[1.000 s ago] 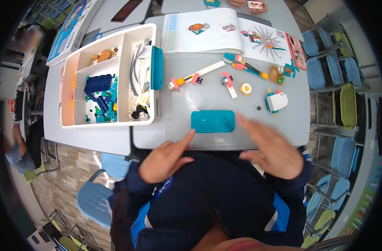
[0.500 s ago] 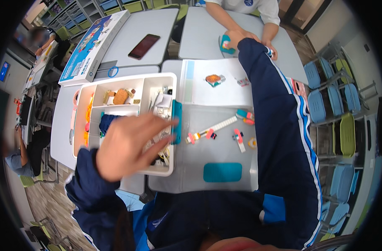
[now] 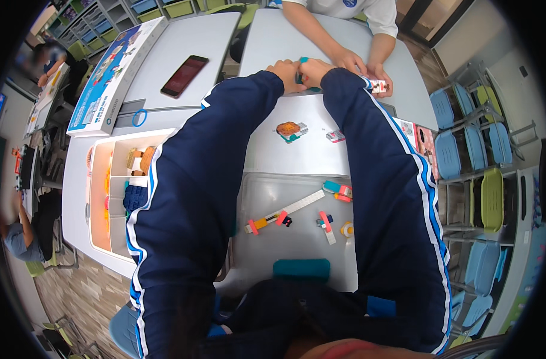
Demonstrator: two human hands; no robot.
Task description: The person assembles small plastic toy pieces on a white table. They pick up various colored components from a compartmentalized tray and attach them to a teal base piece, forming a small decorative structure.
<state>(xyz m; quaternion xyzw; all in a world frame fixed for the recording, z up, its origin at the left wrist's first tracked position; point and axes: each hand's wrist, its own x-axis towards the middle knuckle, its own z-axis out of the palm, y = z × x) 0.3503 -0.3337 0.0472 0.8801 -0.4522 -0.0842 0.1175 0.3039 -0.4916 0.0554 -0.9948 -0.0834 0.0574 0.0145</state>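
Both my arms reach to the far side of the table. My left hand (image 3: 287, 74) and my right hand (image 3: 316, 71) close on a teal building-block piece (image 3: 300, 72); fingers cover most of it. Below them lies a white instruction booklet (image 3: 267, 140) with pictures of a brown-and-teal model. On the grey translucent lid (image 3: 255, 257) rest a white beam (image 3: 304, 202) with yellow and pink parts, a teal-and-pink block piece (image 3: 337, 190), a small white-and-pink assembly (image 3: 326, 227) and a round yellow-and-white piece (image 3: 346, 229).
A white compartment box (image 3: 97, 236) of blocks stands left, partly hidden by my left sleeve. Behind it are a product box (image 3: 114, 78), a blue ring (image 3: 139, 118) and a phone (image 3: 185, 76). Opposite, another person's hands (image 3: 369, 75) hold a small white-and-red block piece. Stacked chairs (image 3: 464, 149) line the right.
My left hand has moved from above the compartment box up to my right hand, meeting it at the teal piece. My right hand has shifted slightly left. The view has shifted a little.
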